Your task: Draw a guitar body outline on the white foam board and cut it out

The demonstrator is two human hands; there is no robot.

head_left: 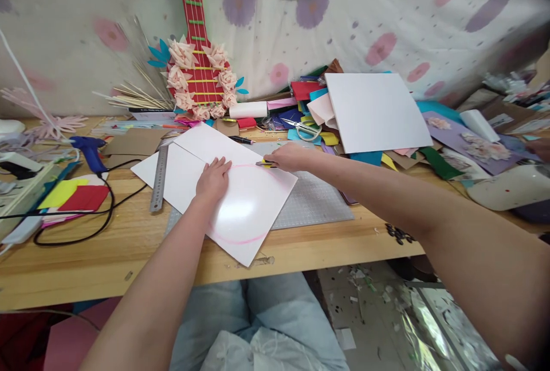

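Observation:
A glossy white board with a curved pink line drawn on it lies slantwise over a grey cutting mat. My left hand rests flat on this board, fingers stretched out. In my right hand is a utility knife with some yellow on it, its blade pointing left beside the upper part of the pink line. Whether the blade touches the board I cannot tell. Another white sheet shows at the left, with a steel ruler lying across it.
A red paper guitar trimmed with paper roses leans against the curtain. Scissors and coloured scraps lie behind the mat. A white panel sits at the right. A blue glue gun and black cable are at the left.

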